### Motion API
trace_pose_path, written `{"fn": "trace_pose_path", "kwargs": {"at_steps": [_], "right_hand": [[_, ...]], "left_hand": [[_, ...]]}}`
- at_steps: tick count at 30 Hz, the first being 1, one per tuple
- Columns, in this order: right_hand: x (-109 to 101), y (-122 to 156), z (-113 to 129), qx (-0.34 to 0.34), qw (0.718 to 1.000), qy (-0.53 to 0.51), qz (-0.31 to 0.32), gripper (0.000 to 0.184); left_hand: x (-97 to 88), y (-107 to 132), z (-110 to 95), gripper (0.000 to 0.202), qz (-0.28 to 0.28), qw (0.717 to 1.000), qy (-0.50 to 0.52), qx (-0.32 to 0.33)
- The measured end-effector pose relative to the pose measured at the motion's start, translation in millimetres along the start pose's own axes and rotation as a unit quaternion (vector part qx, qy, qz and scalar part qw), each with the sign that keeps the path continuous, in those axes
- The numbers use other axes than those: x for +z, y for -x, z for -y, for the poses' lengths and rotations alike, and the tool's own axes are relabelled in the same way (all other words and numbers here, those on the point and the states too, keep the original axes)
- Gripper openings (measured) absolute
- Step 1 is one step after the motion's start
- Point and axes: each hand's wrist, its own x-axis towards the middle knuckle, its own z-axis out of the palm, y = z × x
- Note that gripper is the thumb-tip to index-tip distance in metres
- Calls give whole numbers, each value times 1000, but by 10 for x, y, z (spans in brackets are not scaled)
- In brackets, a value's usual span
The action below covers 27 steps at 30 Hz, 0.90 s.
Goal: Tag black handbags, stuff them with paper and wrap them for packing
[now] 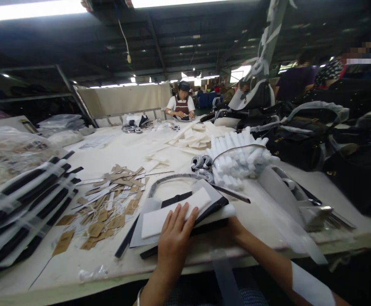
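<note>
My left hand [173, 238] lies flat, fingers stretched out, on a white foam sheet [175, 212] that tops a flat black-and-grey bag piece [211, 199] at the table's front edge. My right hand [233, 224] reaches under the right end of that piece; its fingers are hidden beneath it, only wrist and forearm show. A grey strap [172, 180] curves just behind the piece.
Brown paper tags with strings [109, 204] are scattered to the left, beside stacked black straps in plastic [26, 204]. White foam rolls [236, 159] and a grey tape dispenser [293, 197] sit to the right, black bags [300, 140] beyond. A person [181, 104] sits at the far end of the white table [115, 148].
</note>
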Motion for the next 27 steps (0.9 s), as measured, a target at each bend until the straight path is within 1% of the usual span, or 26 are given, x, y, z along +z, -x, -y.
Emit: {"fn": "trace_pose_path", "kwargs": {"at_steps": [3,5,6,7,8,10,11,12,13,14,15,16,17,18,19,22,24,27], "right_hand": [[-394,199,-53,49,994,-3,-100,28],[-664,270,28,91,975,-14,-202,21],[-785,275,111,97,965,-4,-242,19],[-889,257,216,88,959,23,-267,19],[-970,216,335,61,956,73,-278,19],[-1044,70,565,-23,945,183,-271,19],[-1031,-32,653,-64,941,214,-254,19],[-985,-149,712,-93,945,224,-220,20],[-909,-279,738,-102,956,221,-166,23],[-809,-417,731,-93,969,211,-91,26],[-695,-560,696,-60,977,204,-10,28],[-574,-701,639,-11,975,206,81,28],[-456,-838,566,10,970,204,130,24],[-347,-964,486,31,966,204,157,21],[-252,-1076,405,51,962,203,177,21],[-62,-1308,202,101,959,180,192,27],[1,-1373,124,131,962,145,190,28],[26,-1363,88,171,967,66,179,33]], "left_hand": [[83,55,-65,58,-7,999,-20,31],[122,84,-106,52,-18,998,-23,47],[133,94,-124,50,-20,998,-23,50],[138,102,-139,49,-19,998,-23,52],[139,108,-152,48,-18,998,-25,53],[129,121,-177,48,-19,998,-28,57],[119,129,-191,47,-22,998,-29,60],[109,140,-207,47,-25,997,-29,63],[97,154,-224,46,-27,997,-28,64],[85,169,-242,46,-29,997,-28,64],[74,185,-260,45,-29,997,-28,62],[64,202,-275,45,-28,997,-29,59],[57,218,-288,44,-26,998,-31,58],[53,233,-296,45,-26,997,-34,57],[52,247,-300,45,-26,997,-37,56],[71,277,-293,47,-27,997,-41,62],[92,288,-282,47,-32,997,-42,63],[109,294,-273,48,-30,997,-42,62]]}}
